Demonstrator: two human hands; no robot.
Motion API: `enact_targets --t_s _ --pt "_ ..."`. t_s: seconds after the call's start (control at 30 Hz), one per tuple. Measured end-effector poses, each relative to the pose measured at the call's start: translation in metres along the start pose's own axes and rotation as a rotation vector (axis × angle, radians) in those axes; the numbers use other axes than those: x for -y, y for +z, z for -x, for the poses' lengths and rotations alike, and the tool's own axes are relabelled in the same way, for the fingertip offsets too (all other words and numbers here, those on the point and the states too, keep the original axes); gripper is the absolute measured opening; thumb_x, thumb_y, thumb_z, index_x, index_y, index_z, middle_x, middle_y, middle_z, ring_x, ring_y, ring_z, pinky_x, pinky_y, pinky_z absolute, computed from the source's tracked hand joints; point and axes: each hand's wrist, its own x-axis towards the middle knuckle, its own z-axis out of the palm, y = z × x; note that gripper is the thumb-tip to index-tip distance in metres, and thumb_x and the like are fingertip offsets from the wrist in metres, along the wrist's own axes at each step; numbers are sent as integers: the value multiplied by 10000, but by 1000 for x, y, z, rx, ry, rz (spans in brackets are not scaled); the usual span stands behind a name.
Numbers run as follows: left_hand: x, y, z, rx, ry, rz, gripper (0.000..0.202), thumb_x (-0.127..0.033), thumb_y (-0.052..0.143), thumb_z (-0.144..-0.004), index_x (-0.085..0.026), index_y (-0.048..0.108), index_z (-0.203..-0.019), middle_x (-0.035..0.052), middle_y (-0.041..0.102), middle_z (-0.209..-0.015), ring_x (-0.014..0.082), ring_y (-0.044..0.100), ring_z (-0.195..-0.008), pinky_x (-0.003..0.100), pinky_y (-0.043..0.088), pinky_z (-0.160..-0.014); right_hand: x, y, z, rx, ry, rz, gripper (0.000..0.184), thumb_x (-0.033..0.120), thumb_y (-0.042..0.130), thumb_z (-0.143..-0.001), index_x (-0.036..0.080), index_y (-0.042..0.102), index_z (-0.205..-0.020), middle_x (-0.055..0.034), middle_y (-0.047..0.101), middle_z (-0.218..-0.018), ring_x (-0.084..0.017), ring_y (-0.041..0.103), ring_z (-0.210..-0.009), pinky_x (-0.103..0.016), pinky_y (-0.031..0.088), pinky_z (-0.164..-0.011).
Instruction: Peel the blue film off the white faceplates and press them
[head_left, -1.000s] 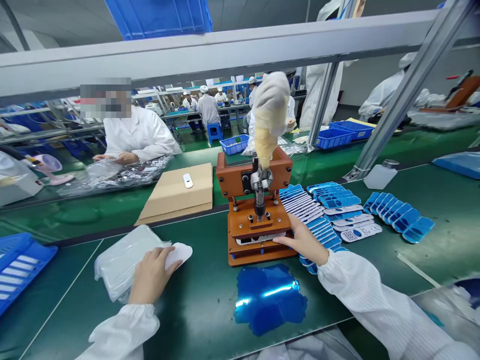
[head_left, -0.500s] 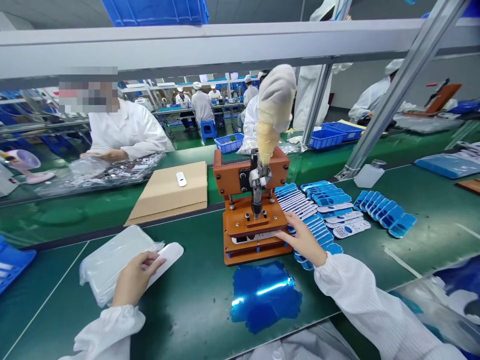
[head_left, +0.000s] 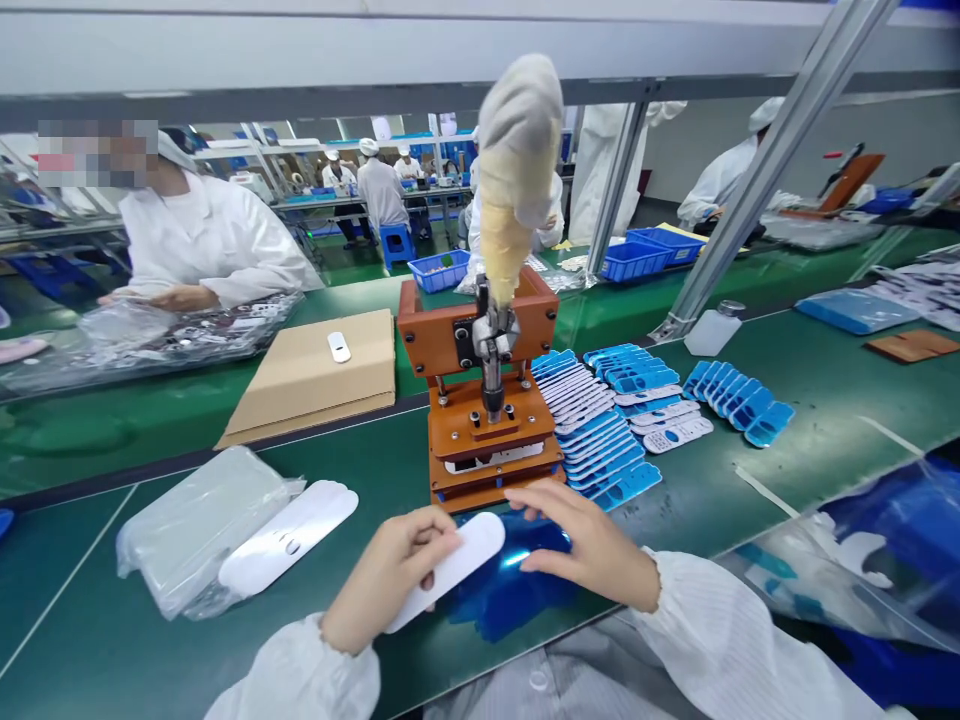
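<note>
My left hand point(head_left: 390, 580) is closed on a long white oval panel point(head_left: 457, 560) and holds it low in front of me. Beside it my right hand point(head_left: 581, 540) has its fingers bent, and their tips touch the panel's right end, over a pile of blue film pieces point(head_left: 510, 600). Just behind both hands stands an orange hand press point(head_left: 484, 420) with a cloth-wrapped lever point(head_left: 517, 160). A white part point(head_left: 491, 458) lies in the press's slot.
A clear bag point(head_left: 187, 520) with more white panels point(head_left: 289, 535) on it lies at left. Rows of blue-filmed parts point(head_left: 600, 420) sit right of the press. A cardboard sheet point(head_left: 315, 375) lies behind. A plastic bag point(head_left: 870, 550) is at far right. A person in white works opposite.
My left hand lifted a white panel off the bag at left and brought it to the centre. My right hand left the press and came back to meet the panel.
</note>
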Motion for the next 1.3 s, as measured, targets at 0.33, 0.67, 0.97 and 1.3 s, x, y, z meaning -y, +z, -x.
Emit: enact_targets --t_s 0.33,0.67,0.97,1.3 --pt "-24 33 -31 37 90 -77 276 -425 556 -780 -153 582 -746 -35 514 -593 72 471 -485 192 361 -500 -2 -15 -3 34 7 19 423 423 631 -809 187 564 -1153 -57 625 -1008 -164 571 -917 -286 475 -799" --pt "27 -16 -19 -439 13 -5 367 -537 481 -814 -182 573 -794 -40 522 -555 96 499 -467 221 418 -515 -46 -44 -4 -158 155 87 305 385 586 -848 236 586 -1114 -79 562 -1094 -218 506 -1074 -360 457 -898" --pt "56 17 -51 -713 389 -198 419 -380 473 -876 -279 452 -1283 80 506 -1297 211 509 -1148 326 500 -834 -61 -29 -34 -166 201 0 423 490 572 -822 249 565 -1169 -86 468 -1276 -266 431 -1213 -436 423 -998" --pt "62 22 -49 -714 410 -248 380 -353 434 -905 -316 425 -1283 35 472 -1343 183 449 -1224 327 494 -899 -63 -23 -46 -123 213 36 466 540 558 -812 254 576 -1179 -75 469 -1307 -282 422 -1227 -454 424 -992"
